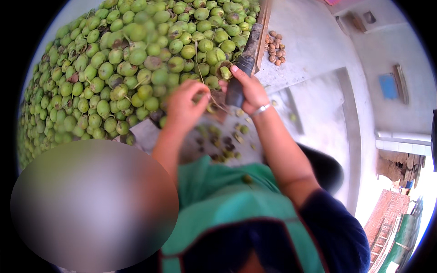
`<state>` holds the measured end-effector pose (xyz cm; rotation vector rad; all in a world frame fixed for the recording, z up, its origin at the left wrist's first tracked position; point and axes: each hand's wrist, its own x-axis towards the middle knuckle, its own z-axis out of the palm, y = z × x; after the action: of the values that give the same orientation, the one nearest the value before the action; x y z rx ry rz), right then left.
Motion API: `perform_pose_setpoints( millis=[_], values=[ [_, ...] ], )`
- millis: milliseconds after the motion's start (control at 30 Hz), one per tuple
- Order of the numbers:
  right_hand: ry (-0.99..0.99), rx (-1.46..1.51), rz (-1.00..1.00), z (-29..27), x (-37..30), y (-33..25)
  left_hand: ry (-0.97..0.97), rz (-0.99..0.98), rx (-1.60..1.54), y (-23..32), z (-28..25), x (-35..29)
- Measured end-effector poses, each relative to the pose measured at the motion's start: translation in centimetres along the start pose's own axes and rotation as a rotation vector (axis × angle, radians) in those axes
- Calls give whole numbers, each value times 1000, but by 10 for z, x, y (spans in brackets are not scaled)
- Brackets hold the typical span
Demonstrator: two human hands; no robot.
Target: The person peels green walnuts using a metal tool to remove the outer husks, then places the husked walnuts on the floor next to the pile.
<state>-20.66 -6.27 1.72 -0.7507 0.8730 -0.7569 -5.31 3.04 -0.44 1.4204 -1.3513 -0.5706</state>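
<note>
My right hand [248,91], with a bracelet at its wrist, is closed by a dark, rod-like handle [236,93] that slants up to the far right. Its thumb presses on a green-husked walnut [225,72], partly browned and broken open. Whether the palm also grips the handle, I cannot tell. Just to the left, my left hand [186,102] has its thumb and fingers curled together in a pinch. A thin pale stem or cord [199,63] runs past its fingertips; what the pinch holds is hidden and slightly blurred.
A large heap of green-husked walnuts [104,70] fills the far left, bordered by a wooden board [262,41]. Brown shelled-out nuts [275,48] lie beyond it. Below my hands, husk pieces [227,144] litter the floor. A green apron [236,200] covers my lap; a blurred oval hides the lower left.
</note>
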Motion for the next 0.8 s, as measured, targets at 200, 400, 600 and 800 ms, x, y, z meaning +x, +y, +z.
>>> perform_pose_setpoints(
  millis=[200,400,600,800],
  values=[
    [-14,-196,-9,-6,-1,12,-16,-240,-251,5,7,-3],
    [8,-209,-21,3,-1,33,75,-237,-138,-5,9,-1],
    [40,-202,-141,16,30,16,124,-235,-36,-7,3,-2],
    [95,-231,-357,40,57,-41,233,-71,289,-20,-17,19]
  ],
)
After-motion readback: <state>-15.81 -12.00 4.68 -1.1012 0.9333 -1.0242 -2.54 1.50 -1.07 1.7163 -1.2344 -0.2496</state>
